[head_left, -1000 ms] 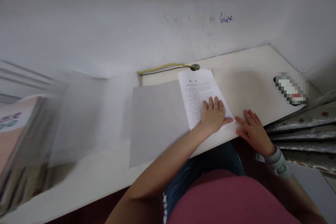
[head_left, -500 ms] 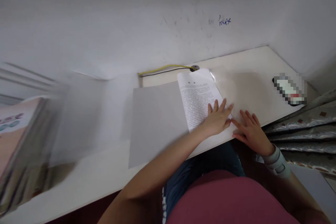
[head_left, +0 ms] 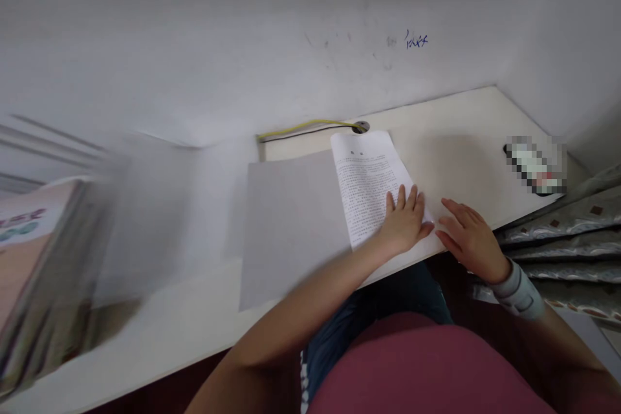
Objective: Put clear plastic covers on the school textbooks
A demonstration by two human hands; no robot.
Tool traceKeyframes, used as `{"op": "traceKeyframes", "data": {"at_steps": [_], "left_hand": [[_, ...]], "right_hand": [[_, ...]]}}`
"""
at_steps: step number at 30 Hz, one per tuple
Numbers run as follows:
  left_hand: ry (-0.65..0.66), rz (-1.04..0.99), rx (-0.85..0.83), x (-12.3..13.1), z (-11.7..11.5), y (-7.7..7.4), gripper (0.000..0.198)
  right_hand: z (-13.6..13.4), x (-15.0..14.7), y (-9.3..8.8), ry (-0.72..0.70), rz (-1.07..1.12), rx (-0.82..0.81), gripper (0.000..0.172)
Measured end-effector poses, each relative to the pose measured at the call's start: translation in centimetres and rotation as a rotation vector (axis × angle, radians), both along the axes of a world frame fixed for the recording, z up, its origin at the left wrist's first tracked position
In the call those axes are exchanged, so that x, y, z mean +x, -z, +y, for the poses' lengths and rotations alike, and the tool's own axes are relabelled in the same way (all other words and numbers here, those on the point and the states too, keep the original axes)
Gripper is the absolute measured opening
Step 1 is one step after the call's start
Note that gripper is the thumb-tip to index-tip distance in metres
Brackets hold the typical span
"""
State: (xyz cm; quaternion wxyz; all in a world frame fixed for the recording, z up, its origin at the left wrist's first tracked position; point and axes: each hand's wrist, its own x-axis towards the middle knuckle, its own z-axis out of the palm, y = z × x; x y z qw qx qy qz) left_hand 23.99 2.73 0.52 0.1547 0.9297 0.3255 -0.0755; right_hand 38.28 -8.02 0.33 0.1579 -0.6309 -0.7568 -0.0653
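Observation:
A sheet of printed paper [head_left: 363, 174] lies on the desk, its left edge beside or over a plain grey sheet [head_left: 294, 220]. My left hand [head_left: 405, 220] rests flat on the lower right part of the printed paper, fingers spread and pointing away from me. Just right of the paper's edge, my right hand [head_left: 468, 239] is raised over the front of the desk with its fingers apart and nothing in it. A grey band circles the right wrist. Whether the paper is a single sheet or a bound page I cannot tell.
On the white desk [head_left: 451, 155], a phone [head_left: 533, 168], partly pixelated, lies at the far right. A yellow cable [head_left: 310, 123] runs along the wall to a round desk hole [head_left: 361, 127]. Stacked books [head_left: 39, 239] stand at the left. Patterned fabric [head_left: 572, 226] hangs at the right.
The paper's curled far right corner now lies flatter. My left hand's fingers have drawn closer together on the page, and my right hand has moved slightly right, away from the paper's edge.

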Motion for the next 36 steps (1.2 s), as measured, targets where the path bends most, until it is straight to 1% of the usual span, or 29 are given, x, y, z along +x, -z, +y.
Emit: {"op": "traceKeyframes", "data": {"at_steps": [3,5,8,10,13,16,21,27,32,36], "left_hand": [[-0.025,0.01,0.018,0.4,-0.1,0.0,0.075],[0.0,-0.005,0.012,0.1,0.0,-0.3,0.078],[0.039,-0.012,0.062,-1.5,0.2,-0.8,0.08],[0.014,0.038,0.135,-2.7,0.2,-1.0,0.075],[-0.01,0.11,0.187,-3.7,-0.1,-0.5,0.069],[0.001,0.111,0.182,-3.4,-0.4,0.1,0.068],[0.011,0.102,0.135,-2.3,-0.4,0.2,0.071],[0.075,0.052,0.117,-2.7,-0.6,0.1,0.067],[0.096,0.042,0.074,-2.2,-0.2,0.0,0.071],[0.105,0.031,0.039,-2.0,-0.2,0.0,0.073]], "right_hand": [[-0.9,0.4,1.6,0.064,0.079,0.006,0.031],[-1.5,0.6,2.8,0.074,0.111,-0.009,0.035],[-2.1,0.5,4.1,0.066,0.151,0.005,0.039],[-2.2,0.4,4.5,0.081,0.154,0.018,0.041],[-2.2,0.1,4.8,0.167,0.104,0.035,0.043],[-2.1,-0.2,5.1,0.228,0.054,0.026,0.046],[-2.2,-0.2,5.3,0.222,0.032,0.011,0.047],[-2.3,0.1,5.3,0.199,0.04,-0.001,0.05],[-2.4,0.3,5.3,0.175,0.049,0.003,0.055],[-2.4,0.2,5.3,0.168,0.046,0.013,0.051]]}}
